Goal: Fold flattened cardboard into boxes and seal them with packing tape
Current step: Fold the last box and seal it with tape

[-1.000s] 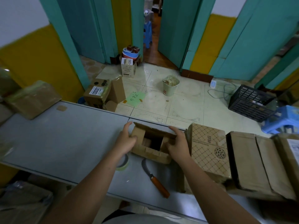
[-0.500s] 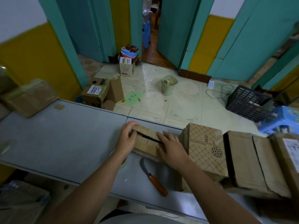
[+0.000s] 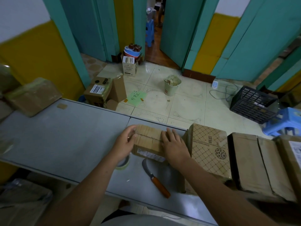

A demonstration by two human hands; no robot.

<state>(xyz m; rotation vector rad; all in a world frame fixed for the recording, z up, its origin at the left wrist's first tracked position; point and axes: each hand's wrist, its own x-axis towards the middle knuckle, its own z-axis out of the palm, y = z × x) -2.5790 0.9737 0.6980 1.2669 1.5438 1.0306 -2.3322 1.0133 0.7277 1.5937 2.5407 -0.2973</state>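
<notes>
A small brown cardboard box stands on the grey table with its top flaps folded down and meeting along a seam. My left hand grips the box's left end, fingers curled over the top edge. My right hand lies flat on the right part of the top, pressing the flaps down. A roll of clear packing tape lies on the table just under my left wrist, partly hidden by it.
A knife with an orange handle lies in front of the box. Patterned and plain cardboard boxes stand close on the right. A wrapped parcel sits at the table's far left. Boxes, a bucket and a black crate stand on the floor beyond.
The box was open with its flaps up; both hands have folded the flaps down and now hold the top closed.
</notes>
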